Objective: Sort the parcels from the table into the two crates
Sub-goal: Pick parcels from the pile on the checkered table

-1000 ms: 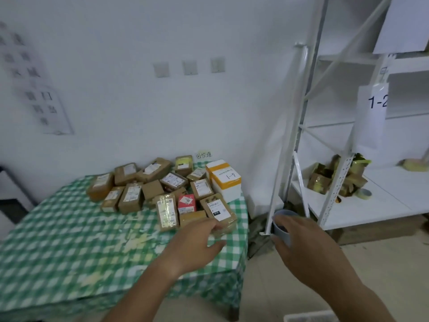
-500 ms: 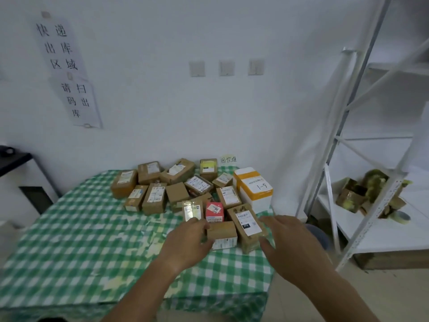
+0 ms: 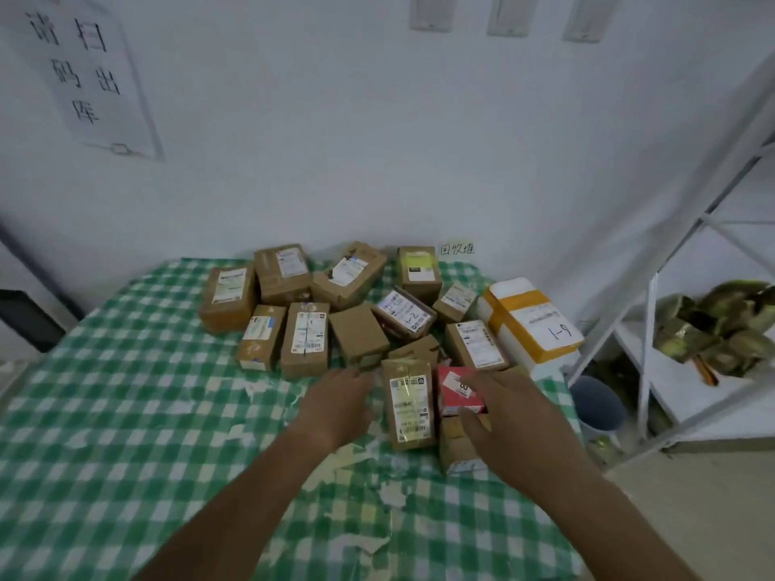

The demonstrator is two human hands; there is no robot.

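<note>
Compared with half a second ago the view sits much closer to the table and tilted down, so the pile of parcels fills the middle and the top of the wall notice is cut off. The left hand has slid from the small brown box to the bare checked cloth just left of a tall brown parcel with a long white label; its fingers are loosely spread, gripping nothing, their tips close to that parcel's side. The right hand has come in from the table's edge and now lies, fingers spread and palm down, over the red parcel and the low brown box beneath its thumb; whether it presses on them cannot be told. Beyond both hands the other brown parcels lie as before, and the white parcel with orange tape marked 1-9 stands beyond the right hand. No crate is in view.
</note>
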